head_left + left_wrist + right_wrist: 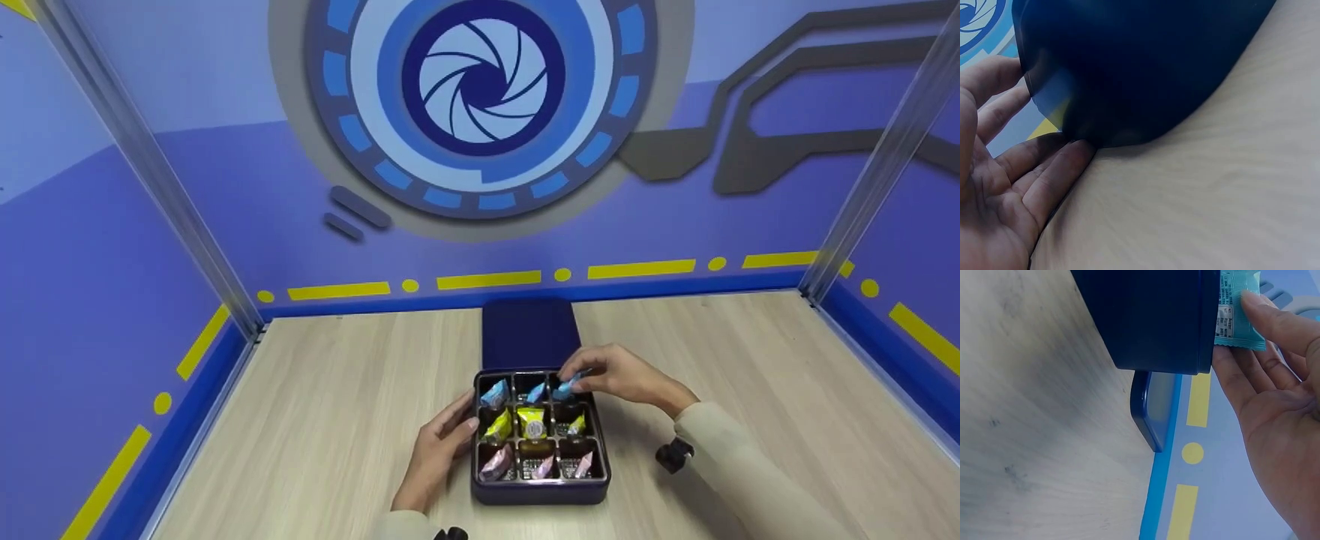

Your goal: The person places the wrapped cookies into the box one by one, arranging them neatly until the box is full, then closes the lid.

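Note:
A dark blue box with a divided tray holds small wrapped sweets, one to a compartment. Blue packets sit in the back row, yellow ones in the middle, pink ones in front. At the back right compartment my right hand pinches a blue wrapped sweet between thumb and fingers, at the box's rim. Against the box's left side rests my left hand, its fingertips touching the wall low down near the table. What the sweets contain is hidden by the wrappers.
Behind the box a dark blue lid lies flat on the wooden table. Blue and purple printed panels enclose the table at the back and both sides, with metal posts at the corners.

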The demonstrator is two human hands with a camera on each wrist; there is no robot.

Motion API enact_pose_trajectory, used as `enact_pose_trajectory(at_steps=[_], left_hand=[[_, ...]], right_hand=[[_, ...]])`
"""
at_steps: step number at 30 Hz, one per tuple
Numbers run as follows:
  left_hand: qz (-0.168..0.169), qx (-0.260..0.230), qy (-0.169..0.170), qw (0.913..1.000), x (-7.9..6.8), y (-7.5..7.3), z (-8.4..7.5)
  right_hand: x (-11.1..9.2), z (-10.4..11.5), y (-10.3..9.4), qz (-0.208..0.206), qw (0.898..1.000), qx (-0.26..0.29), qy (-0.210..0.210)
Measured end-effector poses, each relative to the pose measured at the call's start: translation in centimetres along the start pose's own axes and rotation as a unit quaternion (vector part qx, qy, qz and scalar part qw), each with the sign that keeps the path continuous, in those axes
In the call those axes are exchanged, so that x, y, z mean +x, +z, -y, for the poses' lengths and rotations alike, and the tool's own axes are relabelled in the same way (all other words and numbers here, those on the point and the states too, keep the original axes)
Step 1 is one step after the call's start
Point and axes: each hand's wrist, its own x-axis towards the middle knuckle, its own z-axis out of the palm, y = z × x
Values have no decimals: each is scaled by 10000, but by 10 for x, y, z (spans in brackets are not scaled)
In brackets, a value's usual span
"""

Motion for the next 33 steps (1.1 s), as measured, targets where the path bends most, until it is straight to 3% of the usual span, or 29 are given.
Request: enact_pose_trajectory(at_steps=[14, 25, 31, 33], left_hand=[[-99, -3, -53, 9999, 1, 2, 1], [-535, 348, 14, 9980, -4, 8, 1], [-794, 263, -63, 9965, 0, 9, -1], [-975, 485, 1, 9940, 4, 10, -3]], right_hand=[[-3, -2, -2, -303, 9994, 151, -33], [-3, 2, -3, -760, 9968, 209, 127], [-2, 5, -4, -1041, 9944, 146, 144], [-1, 6, -5, -1096, 9937, 145, 172]])
